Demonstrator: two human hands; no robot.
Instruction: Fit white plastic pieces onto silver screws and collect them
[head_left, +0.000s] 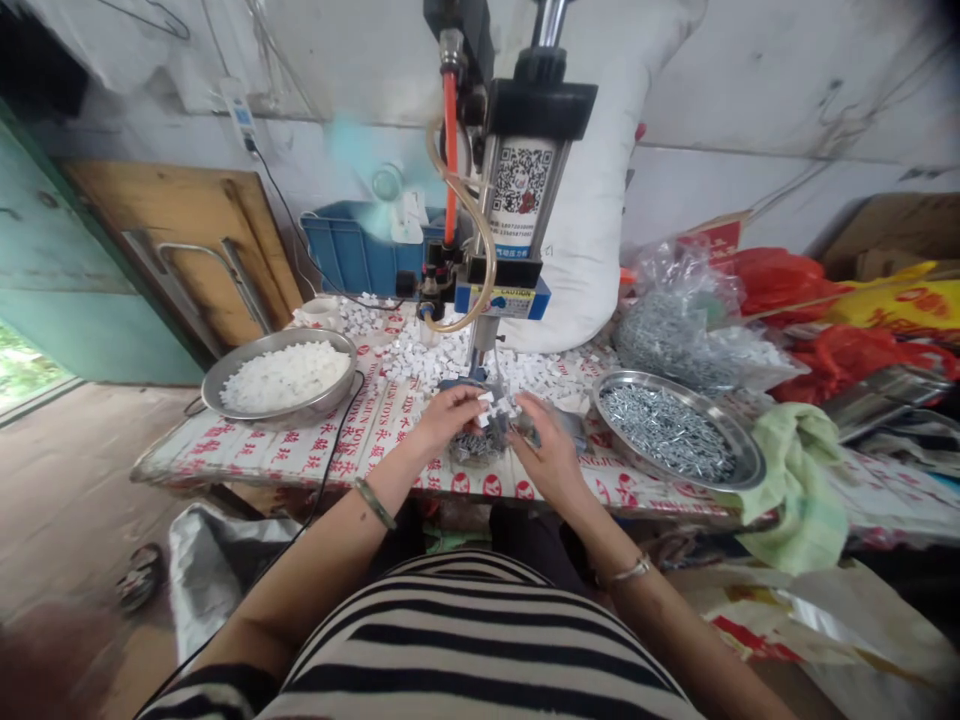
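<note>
My left hand [448,418] pinches a small white plastic piece [486,402] between thumb and fingertips, just in front of the press's lower end. On the other side, my right hand [551,450] is beside the press base, its thumb and forefinger apart. More white pieces [511,406] are close to its fingertips; whether it touches them is hard to see. Beneath both hands lies a heap of small metal pins [478,443]. The pneumatic press [517,190] stands upright behind my hands, its ram [480,340] pointing down between them.
A steel bowl of white pieces [279,378] stands at the left, and a steel bowl of metal pins [666,432] at the right. Loose white pieces [427,350] cover the table behind. A green cloth [795,480] hangs over the front edge. A black cable [335,450] crosses the left side.
</note>
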